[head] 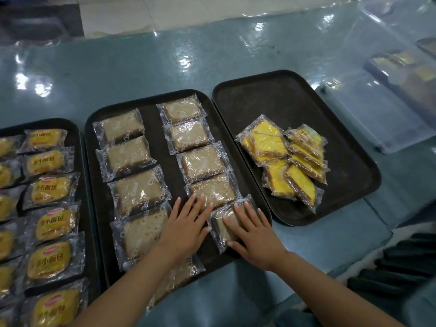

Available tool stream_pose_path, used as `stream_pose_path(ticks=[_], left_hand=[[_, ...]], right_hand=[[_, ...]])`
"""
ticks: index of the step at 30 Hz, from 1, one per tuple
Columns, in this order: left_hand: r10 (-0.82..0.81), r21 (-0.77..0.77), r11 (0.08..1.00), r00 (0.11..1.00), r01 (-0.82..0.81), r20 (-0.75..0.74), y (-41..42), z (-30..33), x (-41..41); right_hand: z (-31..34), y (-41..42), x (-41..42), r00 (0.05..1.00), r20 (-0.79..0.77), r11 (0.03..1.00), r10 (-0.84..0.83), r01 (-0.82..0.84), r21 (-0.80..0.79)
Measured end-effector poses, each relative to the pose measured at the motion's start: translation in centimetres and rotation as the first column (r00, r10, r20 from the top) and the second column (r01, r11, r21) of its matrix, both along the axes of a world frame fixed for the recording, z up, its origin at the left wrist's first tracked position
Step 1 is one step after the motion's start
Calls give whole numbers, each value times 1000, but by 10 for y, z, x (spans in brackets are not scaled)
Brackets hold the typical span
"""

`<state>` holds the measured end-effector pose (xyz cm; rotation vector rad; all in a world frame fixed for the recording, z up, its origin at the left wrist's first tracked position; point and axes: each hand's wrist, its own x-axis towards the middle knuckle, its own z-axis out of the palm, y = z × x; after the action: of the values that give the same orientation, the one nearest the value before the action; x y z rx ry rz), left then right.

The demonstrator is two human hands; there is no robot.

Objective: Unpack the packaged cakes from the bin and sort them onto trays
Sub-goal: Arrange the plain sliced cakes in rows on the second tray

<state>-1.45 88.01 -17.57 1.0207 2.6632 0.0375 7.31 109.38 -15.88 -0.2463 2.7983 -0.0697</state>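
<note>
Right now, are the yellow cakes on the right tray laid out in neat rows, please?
No, the yellow cakes lie in a loose overlapping heap on the right tray.

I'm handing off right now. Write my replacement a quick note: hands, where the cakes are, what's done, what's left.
Left hand: flat, fingers on a brown cake near the front of the middle tray.
Right hand: flat, pressing the last brown cake at that tray's front right corner.
Done: brown cakes in two columns on the middle tray; wrapped yellow buns lined up on the left tray.
Left: yellow cakes sit in a loose pile on the right tray, probably need laying out. Clear bin at right; contents blurred.
</note>
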Motion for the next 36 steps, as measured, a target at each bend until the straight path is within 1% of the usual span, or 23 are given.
stream_pose_path(ticks=[3, 5, 7, 10, 13, 16, 18, 20, 21, 23, 27, 31, 36], left_hand=[[-3, 2, 1000, 1000, 4, -4, -3, -2, 1], [-1, 3, 1000, 1000, 1, 19, -4, -6, 2], [5, 27, 1000, 999, -6, 42, -2, -9, 1], [-29, 92, 995, 999, 25, 40, 3, -12, 1], [-32, 114, 993, 997, 23, 74, 4, -8, 1], [-30, 100, 995, 999, 28, 16, -3, -2, -3], [19, 84, 996, 1000, -18, -8, -11, 7, -2], [108, 78, 991, 993, -105, -42, -24, 13, -2], [168, 75, 984, 983, -163, -73, -31, 15, -2], [287, 43, 958, 954, -285, -90, -48, 19, 0], [420, -23, 906, 903, -423, -91, -83, 8, 13], [464, -62, 881, 882, -470, -86, -105, -2, 19], [470, -59, 879, 881, -473, -56, -108, -6, 19]], right_hand=[[-3, -5, 2, 999, 35, 999, -34, 34, 7], [-2, -5, 7, 999, 41, 1000, -11, 11, 5], [-2, -4, 9, 1000, 25, 1000, 17, -18, 18], [2, -4, 10, 1000, 18, 1000, 13, -14, 23], [4, -5, 9, 998, 63, 1000, -4, 3, 30], [7, -4, 5, 995, 94, 1000, 24, -23, -9], [11, -5, -1, 995, 88, 998, 39, -34, -54], [17, -6, -12, 998, 61, 997, 30, -26, -67], [21, -7, -20, 998, 54, 998, 29, -26, -58], [23, -11, -37, 998, 53, 999, 38, -37, -33], [18, -24, -64, 994, 95, 998, 62, -63, 10], [10, -29, -71, 988, 144, 996, 58, -67, 54], [5, -22, -70, 992, 121, 996, 28, -38, 85]])
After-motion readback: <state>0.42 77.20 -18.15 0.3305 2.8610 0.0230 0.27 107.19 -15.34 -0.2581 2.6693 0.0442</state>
